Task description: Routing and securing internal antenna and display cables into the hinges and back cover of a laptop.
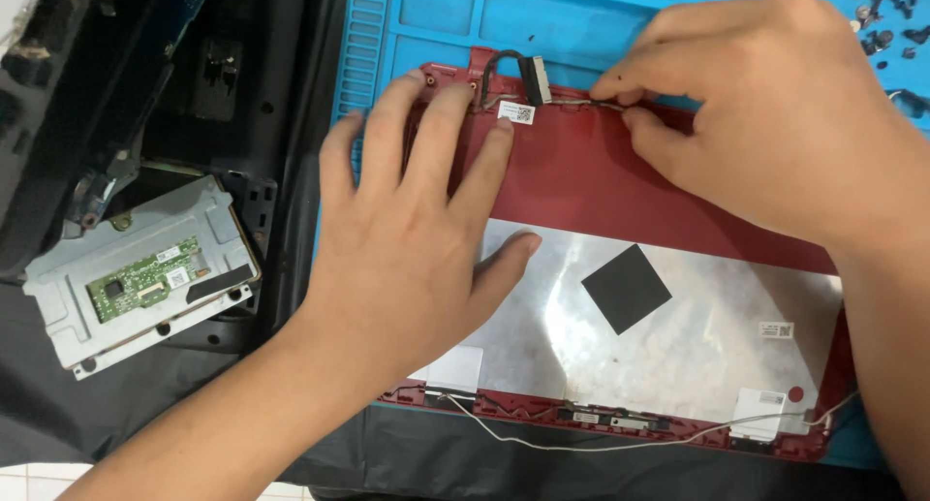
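**Cable work along the edge of a red laptop lid**

While the left hand lies flat and spread on the red lid shell, its grip released and its fingertips pressing near the upper edge, the right hand pinches a thin cable between thumb and forefinger just beside that edge. The cable runs left from the pinch to a flat dark connector and a looped black lead, with a small white label just below them.

The shell lies inside-up on a blue work mat on the counter. A foil sheet with a black square pad covers its lower part. A white wire trails along the near edge. To the left sits a dark laptop base with a grey metal bracket carrying a small green circuit board. Loose screws lie in the mat's upper right corner.

The step in hand looks like working the cable along its channel at the lid's edge, whether in or out I cannot tell. The next move would call for a gentle, even pull close to the shell, with the left hand holding the lid steady, as the lead looks thin and easy to kink near the connector.
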